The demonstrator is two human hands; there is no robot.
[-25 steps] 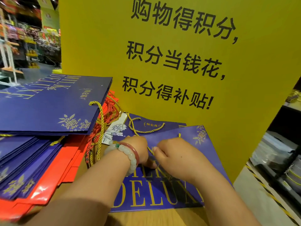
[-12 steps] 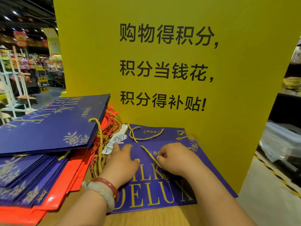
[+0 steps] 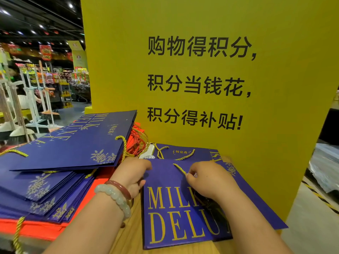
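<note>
The blue Milk Deluxe gift bag [image 3: 183, 208] lies flat toward the wooden table's [image 3: 128, 241] right edge and is being tidied. The left hand [image 3: 133, 173] curls over the bag's top-left corner. The right hand [image 3: 207, 178] apparently pinches the gold rope handle [image 3: 178, 167]. Next, the cord needs tucking flat.

One wide-angle head camera looks forward and down from close above the bag [image 3: 183, 217] on the desk [image 3: 130, 233], facing the sign [image 3: 275, 88].

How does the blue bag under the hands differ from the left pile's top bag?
The bag under the hands lies low on the table, lettering upright; the pile's top bag sits raised, lettering sideways. The right hand pinches the near bag's cord; the top bag's cord hangs free. Both are navy with gold print.
</note>
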